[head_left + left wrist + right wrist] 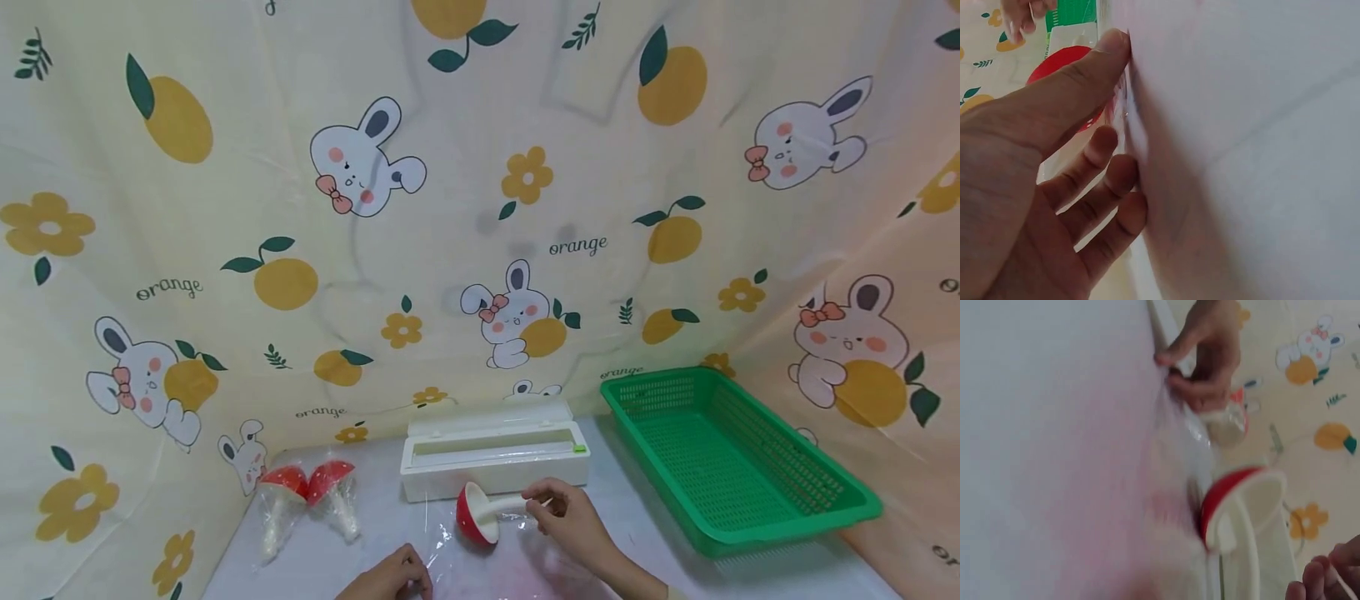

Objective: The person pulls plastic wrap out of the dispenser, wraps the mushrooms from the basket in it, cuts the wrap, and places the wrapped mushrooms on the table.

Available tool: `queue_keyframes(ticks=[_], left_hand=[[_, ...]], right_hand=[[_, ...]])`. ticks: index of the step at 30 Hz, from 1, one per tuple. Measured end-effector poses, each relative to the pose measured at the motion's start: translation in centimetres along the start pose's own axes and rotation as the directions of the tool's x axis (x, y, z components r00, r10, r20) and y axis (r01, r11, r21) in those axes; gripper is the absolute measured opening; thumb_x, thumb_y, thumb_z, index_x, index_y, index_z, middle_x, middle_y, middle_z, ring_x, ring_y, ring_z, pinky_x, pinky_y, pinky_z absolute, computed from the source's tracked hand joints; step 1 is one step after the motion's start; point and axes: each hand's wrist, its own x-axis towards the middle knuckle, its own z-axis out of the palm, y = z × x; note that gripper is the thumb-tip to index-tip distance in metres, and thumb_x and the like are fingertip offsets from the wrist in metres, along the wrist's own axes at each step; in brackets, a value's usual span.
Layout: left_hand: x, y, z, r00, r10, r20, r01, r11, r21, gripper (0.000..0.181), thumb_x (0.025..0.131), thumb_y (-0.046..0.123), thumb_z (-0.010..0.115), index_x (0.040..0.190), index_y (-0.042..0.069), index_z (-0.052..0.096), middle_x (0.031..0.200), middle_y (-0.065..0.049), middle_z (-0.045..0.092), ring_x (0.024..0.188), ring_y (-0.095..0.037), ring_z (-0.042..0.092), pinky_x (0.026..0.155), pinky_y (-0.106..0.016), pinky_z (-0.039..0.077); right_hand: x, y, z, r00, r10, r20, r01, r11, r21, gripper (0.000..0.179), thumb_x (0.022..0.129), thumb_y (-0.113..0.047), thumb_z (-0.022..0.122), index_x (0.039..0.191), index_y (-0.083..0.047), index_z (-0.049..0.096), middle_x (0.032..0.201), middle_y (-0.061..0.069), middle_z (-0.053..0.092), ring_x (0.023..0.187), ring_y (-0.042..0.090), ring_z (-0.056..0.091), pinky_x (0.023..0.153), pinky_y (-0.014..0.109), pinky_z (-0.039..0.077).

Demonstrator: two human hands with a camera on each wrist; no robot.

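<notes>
A red mushroom-cap ladle (474, 515) with white dots and a white handle lies tilted over a sheet of clear cling film (442, 533) on the white table. My right hand (567, 518) pinches the end of its handle. In the right wrist view, the ladle's pale bowl (1266, 494) faces away from the table, and that hand (1329, 575) shows at the lower right. My left hand (392, 573) is low at the near left of the film, thumb and index fingertip at its edge; in the left wrist view the other fingers (1122, 172) are bent, close over the table.
Behind the ladle stands a white cling film box (495, 477) with its lid raised. Two red mushroom ladles (333, 492) wrapped in clear film lie at the left. A green plastic basket (780, 533) stands on the right. A printed cloth (450, 250) walls the back and sides.
</notes>
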Motion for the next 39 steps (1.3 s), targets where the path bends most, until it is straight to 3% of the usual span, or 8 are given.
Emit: queue_keyframes(ticks=[5, 11, 16, 19, 23, 29, 33, 39], left_hand=[[-0.7, 0.2, -0.5, 1.0, 0.008, 0.025, -0.007, 0.999, -0.032, 0.01, 0.099, 0.025, 0.08, 0.102, 0.025, 0.071, 0.105, 0.012, 0.054, 0.088, -0.004, 0.055, 0.084, -0.023, 0.053], [-0.9, 0.5, -0.7, 1.0, 0.011, 0.026, -0.01, 0.999, -0.038, 0.009, 0.098, 0.026, 0.081, 0.101, 0.025, 0.073, 0.103, 0.012, 0.055, 0.087, -0.005, 0.056, 0.083, -0.023, 0.053], [-0.8, 0.6, -0.3, 1.0, -0.011, 0.013, 0.011, 0.999, -0.038, 0.008, 0.099, 0.026, 0.08, 0.099, 0.022, 0.073, 0.101, 0.01, 0.055, 0.084, -0.006, 0.054, 0.079, -0.023, 0.05], [-0.8, 0.6, -0.4, 1.0, -0.008, 0.006, 0.008, 1.0, -0.027, 0.008, 0.099, 0.024, 0.081, 0.099, 0.022, 0.072, 0.099, 0.01, 0.055, 0.082, -0.006, 0.054, 0.077, -0.022, 0.049], [-0.8, 0.8, -0.4, 1.0, -0.01, -0.005, 0.01, 1.0, -0.005, 0.01, 0.097, 0.024, 0.082, 0.098, 0.025, 0.073, 0.099, 0.011, 0.055, 0.082, -0.005, 0.054, 0.077, -0.021, 0.049], [-0.6, 0.9, -0.3, 0.999, -0.049, 0.0, 0.049, 0.998, -0.037, 0.007, 0.1, 0.023, 0.079, 0.098, 0.024, 0.072, 0.098, 0.007, 0.058, 0.083, -0.01, 0.057, 0.079, -0.024, 0.053], [-0.4, 0.6, -0.6, 0.998, -0.059, -0.007, 0.058, 0.993, -0.106, 0.006, 0.103, 0.023, 0.074, 0.099, 0.02, 0.072, 0.097, 0.003, 0.06, 0.083, -0.015, 0.059, 0.078, -0.025, 0.053], [-0.8, 0.8, -1.8, 0.993, 0.048, -0.104, -0.057, 0.995, -0.087, 0.007, 0.103, 0.024, 0.075, 0.101, 0.018, 0.07, 0.099, 0.006, 0.059, 0.083, -0.007, 0.056, 0.072, -0.022, 0.048]], right_hand=[[-1.3, 1.3, -2.9, 0.992, -0.123, 0.026, 0.125, 0.987, -0.1, 0.009, 0.099, -0.008, 0.077, 0.107, -0.005, 0.075, 0.09, 0.009, 0.073, 0.066, 0.004, 0.063, 0.062, 0.025, 0.055], [-2.5, 4.1, -6.7, 0.96, -0.192, 0.203, 0.235, 0.948, -0.216, 0.007, 0.099, -0.01, 0.078, 0.104, -0.015, 0.076, 0.09, -0.008, 0.071, 0.074, 0.0, 0.059, 0.064, 0.024, 0.053], [-3.9, 5.2, -9.1, 0.918, -0.1, 0.384, 0.19, 0.961, -0.203, 0.028, 0.095, -0.021, 0.085, 0.118, -0.018, 0.07, 0.097, 0.004, 0.063, 0.081, 0.01, 0.055, 0.065, 0.024, 0.047], [-4.4, 5.0, -9.8, 0.887, 0.028, 0.46, 0.083, 0.972, -0.219, 0.041, 0.093, -0.025, 0.087, 0.128, -0.022, 0.065, 0.103, 0.007, 0.057, 0.086, 0.014, 0.052, 0.067, 0.024, 0.044], [-4.5, 5.0, -10.0, 0.862, 0.077, 0.502, 0.036, 0.977, -0.212, 0.034, 0.094, -0.023, 0.085, 0.123, -0.023, 0.067, 0.105, 0.006, 0.057, 0.087, 0.014, 0.053, 0.069, 0.023, 0.044], [-4.2, 5.8, -9.9, 0.85, -0.088, 0.519, 0.17, 0.979, -0.112, 0.008, 0.101, -0.016, 0.076, 0.104, -0.017, 0.069, 0.097, -0.004, 0.061, 0.083, 0.002, 0.054, 0.067, 0.022, 0.048], [-4.0, 5.9, -9.7, 0.86, -0.214, 0.464, 0.31, 0.94, -0.142, 0.01, 0.101, -0.015, 0.075, 0.101, -0.019, 0.066, 0.095, -0.01, 0.061, 0.083, -0.003, 0.053, 0.066, 0.022, 0.049], [-3.2, 5.3, -9.4, 0.858, -0.381, 0.344, 0.454, 0.876, -0.162, 0.02, 0.095, -0.004, 0.078, 0.1, -0.018, 0.064, 0.093, -0.001, 0.062, 0.079, 0.003, 0.055, 0.061, 0.023, 0.049]])
